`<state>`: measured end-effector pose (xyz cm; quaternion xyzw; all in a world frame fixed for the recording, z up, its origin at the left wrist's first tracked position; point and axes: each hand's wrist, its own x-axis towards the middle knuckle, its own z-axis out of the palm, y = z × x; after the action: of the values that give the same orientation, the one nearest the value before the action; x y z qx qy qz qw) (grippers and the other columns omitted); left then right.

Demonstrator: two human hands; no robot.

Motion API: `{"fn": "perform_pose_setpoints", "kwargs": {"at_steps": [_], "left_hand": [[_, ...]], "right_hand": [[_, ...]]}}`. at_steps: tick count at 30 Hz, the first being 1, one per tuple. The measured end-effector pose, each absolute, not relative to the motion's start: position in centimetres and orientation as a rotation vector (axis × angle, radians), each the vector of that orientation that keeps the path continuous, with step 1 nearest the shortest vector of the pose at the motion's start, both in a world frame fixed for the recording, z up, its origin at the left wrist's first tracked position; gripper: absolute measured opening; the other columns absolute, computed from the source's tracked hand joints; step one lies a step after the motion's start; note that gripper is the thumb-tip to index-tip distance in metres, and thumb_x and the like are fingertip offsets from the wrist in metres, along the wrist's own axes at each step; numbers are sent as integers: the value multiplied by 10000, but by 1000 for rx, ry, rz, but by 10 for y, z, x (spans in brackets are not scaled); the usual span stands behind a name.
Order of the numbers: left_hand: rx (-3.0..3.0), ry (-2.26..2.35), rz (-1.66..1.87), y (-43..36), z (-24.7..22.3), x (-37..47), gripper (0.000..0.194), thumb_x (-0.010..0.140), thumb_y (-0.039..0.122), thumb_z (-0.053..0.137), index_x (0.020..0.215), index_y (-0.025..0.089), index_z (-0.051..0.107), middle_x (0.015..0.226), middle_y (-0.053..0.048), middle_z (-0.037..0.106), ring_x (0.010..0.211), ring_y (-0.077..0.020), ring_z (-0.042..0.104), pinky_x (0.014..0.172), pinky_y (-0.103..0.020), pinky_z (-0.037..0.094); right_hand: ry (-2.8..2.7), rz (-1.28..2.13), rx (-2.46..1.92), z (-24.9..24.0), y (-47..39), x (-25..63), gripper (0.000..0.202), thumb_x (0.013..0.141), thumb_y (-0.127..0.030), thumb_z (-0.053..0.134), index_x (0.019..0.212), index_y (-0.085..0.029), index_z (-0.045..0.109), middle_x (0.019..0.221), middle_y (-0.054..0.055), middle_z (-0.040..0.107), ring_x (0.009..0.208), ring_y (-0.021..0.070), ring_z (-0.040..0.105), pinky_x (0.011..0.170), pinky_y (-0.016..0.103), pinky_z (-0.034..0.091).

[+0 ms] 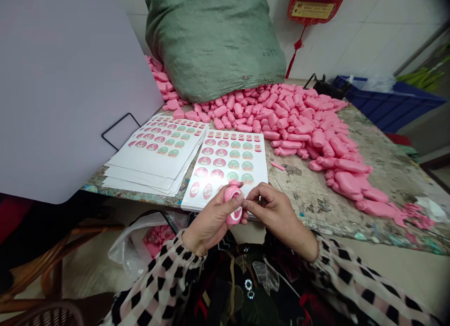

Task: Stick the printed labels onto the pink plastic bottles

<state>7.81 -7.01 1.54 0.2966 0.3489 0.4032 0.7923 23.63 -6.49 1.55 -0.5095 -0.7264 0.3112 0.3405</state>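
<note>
Left hand [213, 220]: gripping one pink bottle [230, 193]
Right hand [277, 213]: fingertips at bottle's sticker [236, 216]; cannot tell whether gripping
Sticker sheets [228, 158]: on table [298, 190]

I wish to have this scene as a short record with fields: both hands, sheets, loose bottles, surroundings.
Left hand: holds a pink bottle bearing an oval label
Right hand: fingertips at the bottle's edge
Sheets: two sticker stacks, side by side on the worktable
Loose bottles: pink pile behind the sheets
Surroundings: green sack, blue crate
</note>
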Motion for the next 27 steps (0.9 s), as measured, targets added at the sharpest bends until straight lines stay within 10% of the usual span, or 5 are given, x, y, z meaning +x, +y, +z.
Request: {"fn": "perform_pose_setpoints", "kwargs": {"at_steps": [16, 27], "left_hand": [[723, 935, 931, -77, 8, 74, 286, 810, 387, 550, 1003, 202, 448, 656, 22, 568, 467, -77, 507, 398, -165, 349], [601, 1192, 833, -133, -30, 15, 679, 559, 405, 773, 1119, 226, 435, 547, 55, 529, 351, -40, 367, 321, -136, 224]], "right_hand": [[-1895, 685, -1725, 13, -46, 269, 298, 753, -531, 569, 818, -243, 606, 820, -19, 643, 724, 151, 564, 589, 242, 349], [-2015, 402, -1840, 4, -14, 305, 240, 807, -447, 512, 866, -236, 612, 881, 0, 654, 784, 168, 580, 632, 257, 362]]}}
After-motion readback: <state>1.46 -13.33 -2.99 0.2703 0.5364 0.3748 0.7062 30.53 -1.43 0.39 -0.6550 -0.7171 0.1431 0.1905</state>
